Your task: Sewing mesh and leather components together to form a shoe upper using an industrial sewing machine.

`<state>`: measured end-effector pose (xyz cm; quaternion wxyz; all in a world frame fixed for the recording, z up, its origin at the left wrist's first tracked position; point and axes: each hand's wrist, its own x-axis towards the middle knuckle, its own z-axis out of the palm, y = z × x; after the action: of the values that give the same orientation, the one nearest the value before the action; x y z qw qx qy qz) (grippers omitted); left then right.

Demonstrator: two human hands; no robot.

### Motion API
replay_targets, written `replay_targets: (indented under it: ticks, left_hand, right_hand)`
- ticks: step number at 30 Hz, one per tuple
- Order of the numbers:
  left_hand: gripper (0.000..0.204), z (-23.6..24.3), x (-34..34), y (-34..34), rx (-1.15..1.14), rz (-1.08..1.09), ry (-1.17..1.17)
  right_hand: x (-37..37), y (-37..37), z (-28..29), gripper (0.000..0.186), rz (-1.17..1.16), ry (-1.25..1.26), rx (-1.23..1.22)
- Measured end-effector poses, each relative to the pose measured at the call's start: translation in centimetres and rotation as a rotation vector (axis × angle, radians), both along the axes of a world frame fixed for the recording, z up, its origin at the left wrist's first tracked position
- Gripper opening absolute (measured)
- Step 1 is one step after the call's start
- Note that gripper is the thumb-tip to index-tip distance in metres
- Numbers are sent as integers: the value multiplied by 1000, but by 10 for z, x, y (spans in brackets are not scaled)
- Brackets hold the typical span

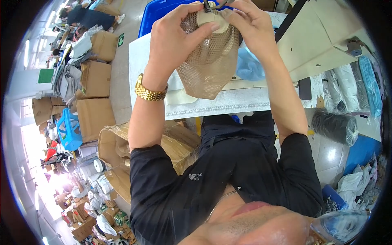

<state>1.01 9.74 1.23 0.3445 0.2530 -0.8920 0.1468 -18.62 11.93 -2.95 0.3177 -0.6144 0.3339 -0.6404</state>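
Observation:
A beige mesh fabric piece (210,73) hangs toward me over the edge of the white work table (142,61). A smooth cream patch (209,18) lies at its top, right beneath the dark metal foot of a sewing machine (210,5). My left hand (177,34), below a gold watch (150,87), is closed on the left side of the fabric, its thumb across the patch. On the other side my right hand (255,26) grips the same fabric close to the foot; some of its fingertips are hidden.
The machine's cream body (326,36) stands at the right. A blue bin (157,12) sits behind the table, and sheer blue fabric (249,67) lies by my right wrist. Cardboard boxes (96,75), a blue plastic stool (69,130) and wrapped rolls (337,124) are around.

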Motion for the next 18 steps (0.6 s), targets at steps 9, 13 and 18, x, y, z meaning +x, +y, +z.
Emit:
replay_targets:
  ticks: [9,13,18]
  left_hand:
    - [48,5,9,-1,709,-116,361]
    - [43,14,7,-5,911,-137,401]
    - [40,16,0,-11,931,-177,384]
  right_hand:
    - [-17,31,9,36,187,-211,38]
    - [-31,47,11,36,134,-236,193]
    - [-49,12,-14,37,432,-438,-297]
